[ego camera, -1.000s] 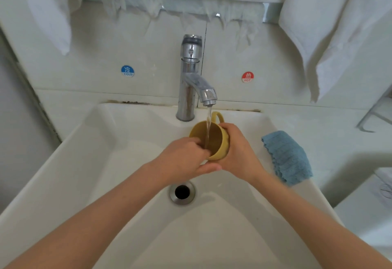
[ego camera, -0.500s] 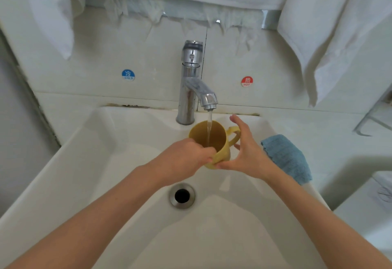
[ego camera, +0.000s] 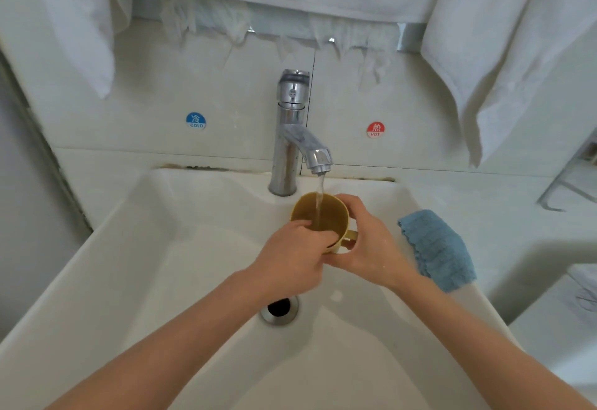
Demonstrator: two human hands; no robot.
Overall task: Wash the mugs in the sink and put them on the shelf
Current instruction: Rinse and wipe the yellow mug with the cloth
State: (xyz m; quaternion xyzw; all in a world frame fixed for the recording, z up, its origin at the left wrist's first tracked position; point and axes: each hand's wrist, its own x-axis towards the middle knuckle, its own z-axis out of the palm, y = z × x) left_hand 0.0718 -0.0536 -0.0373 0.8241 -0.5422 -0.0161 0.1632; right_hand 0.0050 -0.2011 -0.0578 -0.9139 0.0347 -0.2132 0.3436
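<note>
A yellow mug (ego camera: pixel 329 214) is held upright over the white sink (ego camera: pixel 161 248), right under the chrome tap (ego camera: pixel 292 138). Water runs from the spout into the mug. My left hand (ego camera: pixel 290 257) grips the mug's near rim, with fingers inside it. My right hand (ego camera: pixel 368 244) wraps round the mug's right side, and the handle shows between its fingers and thumb. Most of the mug's outer wall is hidden behind both hands.
A folded blue cloth (ego camera: pixel 436 248) lies on the sink's right rim. The drain (ego camera: pixel 279 309) sits under my left wrist. White towels (ego camera: pixel 504 54) hang above. A wire rack (ego camera: pixel 568 180) stands at the right edge, beside a white surface (ego camera: pixel 565 329) lower right.
My right hand, open beside the handle half a second ago, has closed round the mug again. The handle has turned toward me. The left hand keeps its grip on the rim.
</note>
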